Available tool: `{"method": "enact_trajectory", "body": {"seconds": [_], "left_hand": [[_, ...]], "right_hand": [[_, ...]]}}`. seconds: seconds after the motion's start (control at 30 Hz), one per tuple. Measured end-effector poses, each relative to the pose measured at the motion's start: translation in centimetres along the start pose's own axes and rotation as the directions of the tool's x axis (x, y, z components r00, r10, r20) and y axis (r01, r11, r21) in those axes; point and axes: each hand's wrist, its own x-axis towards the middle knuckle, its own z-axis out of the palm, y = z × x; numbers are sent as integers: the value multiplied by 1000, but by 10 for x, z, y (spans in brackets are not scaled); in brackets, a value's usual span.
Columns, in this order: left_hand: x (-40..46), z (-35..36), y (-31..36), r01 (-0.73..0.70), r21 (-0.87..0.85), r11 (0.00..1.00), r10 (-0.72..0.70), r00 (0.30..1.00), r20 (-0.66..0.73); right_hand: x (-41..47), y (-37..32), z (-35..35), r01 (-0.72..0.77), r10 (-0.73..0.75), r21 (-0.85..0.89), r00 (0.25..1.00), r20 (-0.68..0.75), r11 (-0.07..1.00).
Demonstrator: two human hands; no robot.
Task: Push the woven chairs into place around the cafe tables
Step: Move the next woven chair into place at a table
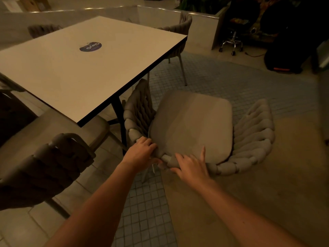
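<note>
Two hands on woven chair (195, 125) rim | left hand (140, 152) fingers curled gripping | right hand (191, 166) fingers spread, resting

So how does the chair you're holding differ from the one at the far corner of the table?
The held chair stands clear of the table, its whole seat cushion showing; the far chair is tucked close, its seat hidden behind the tabletop. The held chair has the left hand gripping its woven rim and the right hand resting on it; nobody touches the far chair. Both share the thick grey woven backs.
</note>
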Motion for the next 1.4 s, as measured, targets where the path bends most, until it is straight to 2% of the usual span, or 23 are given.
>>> {"method": "enact_trajectory", "body": {"seconds": [0.33,0.6,0.9,1.4], "left_hand": [[-25,11,83,13,-38,999,-14,1000,-19],[-38,25,156,25,-61,998,-29,998,-51],[-44,34,228,70,-92,993,-79,992,-99],[-41,36,269,226,-117,967,-235,969,-75]], "right_hand": [[-61,49,-10,-24,34,-88,992,121,996],[-111,92,-11,-62,79,-141,990,114,988],[-150,145,-14,-19,43,-194,992,120,981],[-148,184,-18,101,-69,-224,987,146,969]]}}
